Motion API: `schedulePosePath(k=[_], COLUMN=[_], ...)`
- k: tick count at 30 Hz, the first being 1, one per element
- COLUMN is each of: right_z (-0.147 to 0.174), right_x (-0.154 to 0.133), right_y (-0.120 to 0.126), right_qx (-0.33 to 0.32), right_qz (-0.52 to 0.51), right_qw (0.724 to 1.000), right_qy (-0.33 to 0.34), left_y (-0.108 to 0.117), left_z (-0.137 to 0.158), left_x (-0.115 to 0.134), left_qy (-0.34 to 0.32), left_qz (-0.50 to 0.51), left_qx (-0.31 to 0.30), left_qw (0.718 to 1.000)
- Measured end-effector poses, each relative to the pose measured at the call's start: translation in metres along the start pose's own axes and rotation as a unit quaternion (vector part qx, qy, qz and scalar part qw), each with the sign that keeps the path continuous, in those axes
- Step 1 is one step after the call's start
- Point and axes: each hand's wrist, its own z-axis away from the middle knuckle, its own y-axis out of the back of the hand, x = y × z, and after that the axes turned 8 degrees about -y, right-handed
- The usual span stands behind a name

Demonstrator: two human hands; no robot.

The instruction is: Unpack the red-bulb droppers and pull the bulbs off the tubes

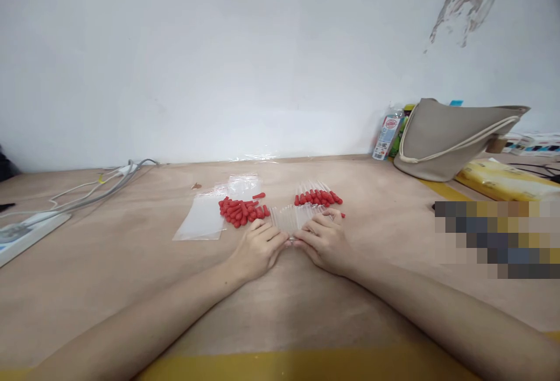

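Note:
Both hands meet at the near ends of a row of thin clear tubes, which look like dropper tubes. My left hand has its fingers closed around the left near end of the row. From the other side, my right hand closes its fingers on the right near end, its thumb close to the left one. The fingers hide those ends. Just beyond my left hand lies a heap of red rubber bulbs. Behind the tubes, several droppers with red bulbs lie side by side, tips pointing away.
Clear plastic bags lie left of the red heap. A power strip with cables sits at the far left. To the right stand a grey bag, a labelled bottle and a yellow package. A white wall bounds the table.

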Motion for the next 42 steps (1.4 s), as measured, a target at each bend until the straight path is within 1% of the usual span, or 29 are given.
schedulePosePath(k=[4, 8, 11, 12, 14, 15, 17, 20, 22, 24, 25, 26, 29, 30, 32, 34, 37, 39, 42], right_z=[0.000, 0.002, 0.006, 0.008, 0.012, 0.014, 0.015, 0.012, 0.010, 0.008, 0.008, 0.008, 0.010, 0.010, 0.011, 0.011, 0.013, 0.015, 0.019], right_x=[0.002, -0.002, 0.001, 0.004, 0.014, 0.020, 0.031, 0.044, 0.051, 0.060, 0.066, 0.073, 0.094, 0.099, 0.107, 0.110, 0.107, 0.106, 0.106], right_y=[0.006, 0.009, 0.008, 0.008, 0.010, 0.012, 0.016, 0.019, 0.020, 0.021, 0.023, 0.025, 0.032, 0.034, 0.036, 0.036, 0.034, 0.031, 0.025], right_qx=[-0.010, 0.005, 0.017, 0.027, 0.051, 0.065, 0.085, 0.085, 0.069, 0.040, 0.025, 0.012, -0.008, -0.016, -0.034, -0.044, -0.065, -0.086, -0.095], right_qz=[0.024, 0.024, 0.020, 0.020, 0.021, 0.022, 0.023, -0.022, -0.076, -0.123, -0.134, -0.132, -0.074, -0.059, -0.061, -0.089, -0.129, -0.137, -0.147], right_qw=[0.999, 0.999, 0.999, 0.999, 0.998, 0.997, 0.995, 0.987, 0.973, 0.949, 0.939, 0.934, 0.936, 0.935, 0.927, 0.914, 0.895, 0.892, 0.889], right_qy=[0.036, 0.037, 0.040, 0.043, 0.036, 0.018, -0.046, -0.133, -0.206, -0.286, -0.315, -0.330, -0.345, -0.350, -0.368, -0.393, -0.421, -0.422, -0.424], left_y=[0.002, 0.002, 0.000, 0.000, -0.001, -0.001, -0.001, -0.002, -0.003, -0.005, -0.006, -0.008, -0.012, -0.013, -0.016, -0.020, -0.027, -0.029, -0.028], left_z=[0.002, 0.001, 0.002, 0.003, 0.009, 0.013, 0.022, 0.030, 0.029, 0.025, 0.022, 0.020, 0.012, 0.009, 0.004, -0.001, -0.005, -0.006, -0.007], left_x=[0.000, 0.003, 0.004, 0.002, -0.004, -0.008, -0.016, -0.022, -0.023, -0.022, -0.022, -0.023, -0.024, -0.025, -0.026, -0.028, -0.031, -0.032, -0.031], left_qy=[0.000, 0.005, 0.007, 0.013, 0.045, 0.070, 0.113, 0.135, 0.146, 0.152, 0.149, 0.143, 0.129, 0.131, 0.142, 0.156, 0.159, 0.152, 0.128], left_qz=[0.011, 0.040, 0.064, 0.072, 0.084, 0.086, 0.085, 0.098, 0.101, 0.092, 0.086, 0.080, 0.073, 0.075, 0.082, 0.086, 0.085, 0.094, 0.122], left_qx=[-0.011, 0.002, 0.012, 0.015, 0.021, 0.026, 0.040, 0.070, 0.081, 0.091, 0.099, 0.111, 0.143, 0.147, 0.144, 0.140, 0.143, 0.139, 0.113], left_qw=[1.000, 0.999, 0.998, 0.997, 0.995, 0.994, 0.989, 0.984, 0.981, 0.980, 0.980, 0.980, 0.979, 0.978, 0.976, 0.974, 0.973, 0.974, 0.978])
